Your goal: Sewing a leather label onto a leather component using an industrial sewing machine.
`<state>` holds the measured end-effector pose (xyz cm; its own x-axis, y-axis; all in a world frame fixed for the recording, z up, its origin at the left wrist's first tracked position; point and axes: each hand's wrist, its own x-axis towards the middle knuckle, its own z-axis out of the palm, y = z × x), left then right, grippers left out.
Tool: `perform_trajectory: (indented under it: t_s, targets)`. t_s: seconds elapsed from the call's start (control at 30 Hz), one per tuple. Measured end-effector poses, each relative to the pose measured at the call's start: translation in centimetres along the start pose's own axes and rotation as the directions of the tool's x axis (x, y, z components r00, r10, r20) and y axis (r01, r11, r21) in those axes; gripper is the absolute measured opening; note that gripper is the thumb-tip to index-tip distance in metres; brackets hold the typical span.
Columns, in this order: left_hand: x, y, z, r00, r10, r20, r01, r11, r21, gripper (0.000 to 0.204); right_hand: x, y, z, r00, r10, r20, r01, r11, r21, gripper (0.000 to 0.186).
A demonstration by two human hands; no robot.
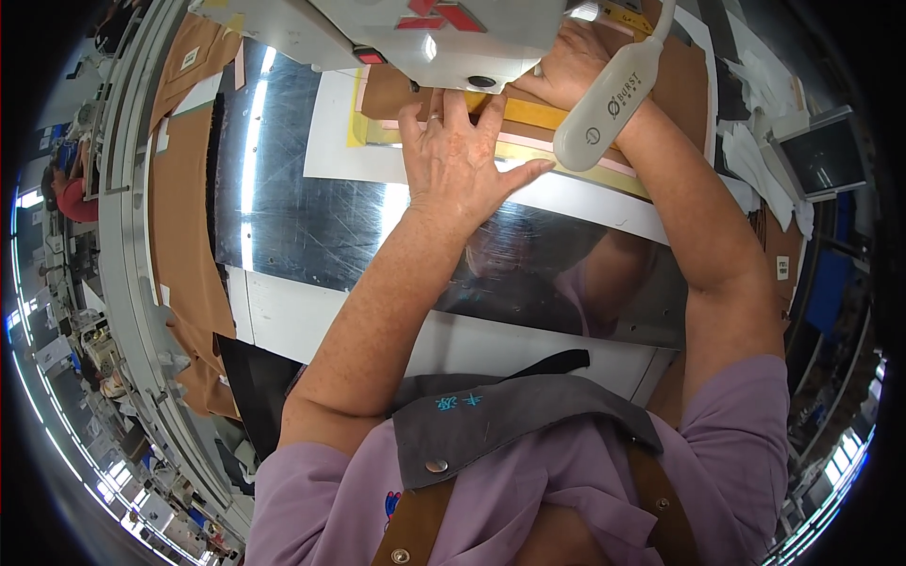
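My left hand (451, 160) lies palm down with its fingers spread. Its fingertips reach up to the front of a white machine head (448, 42) and rest at the edge of a layered sheet with a yellow strip (538, 113). The thumb points right, over a white sheet (340, 137). My right hand (571, 75) rests farther away, beside the machine head, on the brown fabric (675, 90). Its thumb stretches left and its fingers look extended, partly covered by the machine. I see nothing gripped in either hand.
A white lamp (609, 108) hangs over my right wrist. Shiny metal plate (321, 226) covers the tabletop before me. Brown fabric pieces (179, 208) drape at the left. Crumpled white material (755, 156) and a dark screen (826, 156) stand at the right.
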<state>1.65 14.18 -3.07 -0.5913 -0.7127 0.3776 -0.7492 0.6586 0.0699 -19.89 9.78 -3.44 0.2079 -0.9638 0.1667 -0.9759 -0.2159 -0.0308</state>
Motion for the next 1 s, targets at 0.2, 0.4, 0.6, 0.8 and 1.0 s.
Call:
perform_trajectory:
  t_s: [0.2,0.4,0.6,0.8,1.0]
  targets:
    - [-0.2,-0.1,-0.3,1.000,0.015,0.021,-0.015,1.000,0.002,0.089,-0.2,0.1,-0.1,0.998,0.024,0.054,-0.022,0.999,-0.023,0.065]
    - [-0.2,0.1,-0.3,0.999,0.001,0.033,0.001,0.999,-0.050,0.091,0.1,-0.2,0.0,0.993,0.048,0.107,-0.043,0.998,-0.050,0.069]
    - [-0.7,0.4,-0.7,0.999,0.021,0.037,-0.019,0.998,-0.064,0.090,0.1,-0.3,-0.2,0.986,0.071,0.152,-0.059,0.995,-0.081,0.073]
    - [-2.1,0.5,-1.1,0.999,0.026,0.024,-0.024,0.997,-0.079,0.088,-1.0,-1.3,-0.4,0.999,0.030,0.034,-0.029,0.998,-0.048,0.060]
    - [-3.5,0.7,-2.1,0.994,0.002,0.107,0.007,0.996,-0.086,0.089,-2.4,-2.3,0.0,0.983,-0.026,-0.184,0.020,0.999,-0.032,0.044]
